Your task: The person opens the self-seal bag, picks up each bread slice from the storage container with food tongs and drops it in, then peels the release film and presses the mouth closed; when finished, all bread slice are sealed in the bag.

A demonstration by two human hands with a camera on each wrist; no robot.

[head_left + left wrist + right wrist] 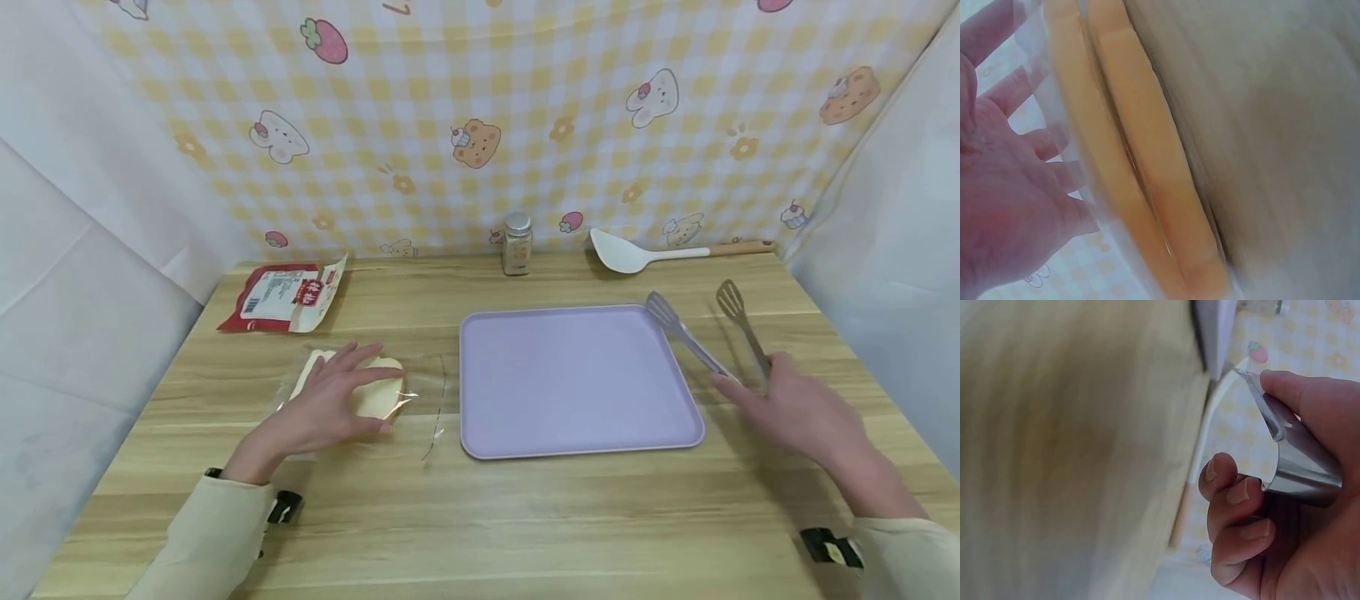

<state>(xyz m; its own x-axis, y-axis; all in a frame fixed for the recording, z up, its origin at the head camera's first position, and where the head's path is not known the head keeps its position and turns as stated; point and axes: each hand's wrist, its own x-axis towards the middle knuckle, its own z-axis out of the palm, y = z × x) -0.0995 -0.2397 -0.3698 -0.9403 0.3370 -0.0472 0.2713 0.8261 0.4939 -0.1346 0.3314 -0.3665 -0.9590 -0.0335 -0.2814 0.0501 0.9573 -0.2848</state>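
Observation:
Two slices of bread (380, 397) lie in a clear plastic bag (426, 398) at the left of the table; the left wrist view shows their orange crusts (1141, 131) side by side. Over the bagged bread my left hand (322, 408) is spread, thumb and fingers apart, its fingertips at the plastic. Metal tongs (750, 343) are in my right hand (806, 417), the fingers curled round their handle end in the right wrist view. Their two slotted tips stand apart, one over the right rim of the lilac tray (573, 383).
At the back left lies a red and white food packet (281, 297). A small jar with a silver lid (517, 244) stands behind the tray. To its right, a white spatula with a wooden handle (630, 252) lies along the patterned cloth (420, 117).

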